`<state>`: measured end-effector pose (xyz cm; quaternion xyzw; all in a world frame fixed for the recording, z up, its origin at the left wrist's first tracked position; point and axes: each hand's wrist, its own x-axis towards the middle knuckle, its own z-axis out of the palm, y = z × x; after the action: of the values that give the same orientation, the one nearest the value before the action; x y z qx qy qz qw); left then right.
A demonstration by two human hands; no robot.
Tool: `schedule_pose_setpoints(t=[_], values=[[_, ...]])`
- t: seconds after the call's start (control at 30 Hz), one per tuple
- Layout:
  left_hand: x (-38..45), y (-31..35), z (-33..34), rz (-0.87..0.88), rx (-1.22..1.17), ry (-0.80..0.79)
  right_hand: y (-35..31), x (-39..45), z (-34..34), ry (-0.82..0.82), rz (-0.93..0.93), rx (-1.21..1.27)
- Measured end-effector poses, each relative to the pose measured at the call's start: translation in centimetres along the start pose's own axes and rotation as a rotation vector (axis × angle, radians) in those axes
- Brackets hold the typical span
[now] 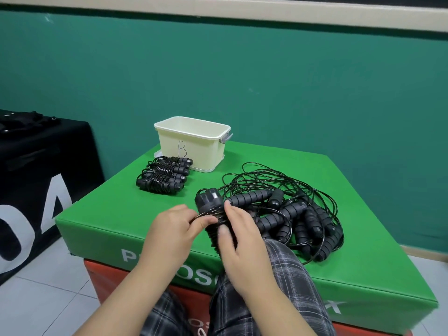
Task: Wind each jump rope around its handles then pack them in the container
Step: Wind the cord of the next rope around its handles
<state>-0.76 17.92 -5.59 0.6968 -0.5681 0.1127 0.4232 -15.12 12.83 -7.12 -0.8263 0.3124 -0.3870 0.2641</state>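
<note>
— Green wall behind, and a green padded surface stacked on an orange block; that's the whole workshop. What's the person at?

— Winding. The right hand is curled round a pair of handles held together just above the near edge of the surface, and the left hand pinches the cord and lays it over them. Several turns already sit on the grips.

— So this rope's nearly done?

— I'd judge it well along, though I can't see how much loose cord is left; it runs off toward the pile. The next move, as I read it, calls for keeping the cord taut so the coils don't slip, then tucking the end under a turn.

— And the rest?

— To the right lies a tangled pile of ropes, black foam handles and loops of cord all mixed, touching one another. Those are yet to be wound. Freeing one without dragging the others could be fiddly.

— Any finished?

— Yes, a few wound bundles lie side by side just in front of the container, touching its base or nearly so.

— Anything inside it?

— It's a cream tub marked with a B, standing at the far edge. The part of the inside I can see from here looks empty, but the bottom is hidden. Packing, I'd say, hasn't begun.
</note>
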Motion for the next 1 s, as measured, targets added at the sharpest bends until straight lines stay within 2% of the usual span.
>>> schedule_pose_setpoints(t=[0.1, 0.17, 0.27, 0.37, 0.47, 0.6, 0.63, 0.73, 0.83, 0.93, 1.0], values=[[-0.1, -0.2, -0.2, 0.021, -0.01, -0.066, -0.5, 0.0, 0.0, -0.066, -0.008, -0.215], [-0.4, 0.1, -0.5, 0.027, -0.067, -0.14, -0.6, 0.1, 0.1, -0.05, 0.051, -0.24], [-0.7, 0.8, -0.6, -0.059, -0.311, -0.206, -0.3, 0.2, -0.3, 0.017, 0.142, -0.027], [-0.3, 1.6, -0.5, -0.223, -0.459, -0.141, -0.3, -0.2, -0.5, -0.004, 0.156, 0.268], [0.0, 1.7, -0.3, -0.357, -0.497, -0.084, 0.0, -0.3, -0.4, 0.017, 0.122, 0.506], [0.5, 1.7, -0.2, -0.419, -0.501, -0.06, 0.1, -0.1, -0.6, -0.008, 0.114, 0.654], [0.7, 1.8, -0.2, -0.449, -0.559, -0.074, 0.3, 0.0, -0.7, -0.013, 0.117, 0.676], [1.0, 2.5, 0.1, -0.608, -0.942, -0.202, 0.6, 0.1, -1.0, -0.034, 0.121, 0.72], [0.9, 3.1, 0.2, -0.674, -1.126, -0.253, 0.3, -0.2, -0.9, -0.036, 0.106, 0.613], [0.7, 3.4, 0.5, -0.641, -1.062, -0.227, 0.0, -0.2, -1.2, 0.154, 0.007, 0.237], [0.3, 3.9, 0.9, -0.588, -0.992, -0.243, 0.2, -0.2, -1.9, 0.24, -0.1, 0.083]])
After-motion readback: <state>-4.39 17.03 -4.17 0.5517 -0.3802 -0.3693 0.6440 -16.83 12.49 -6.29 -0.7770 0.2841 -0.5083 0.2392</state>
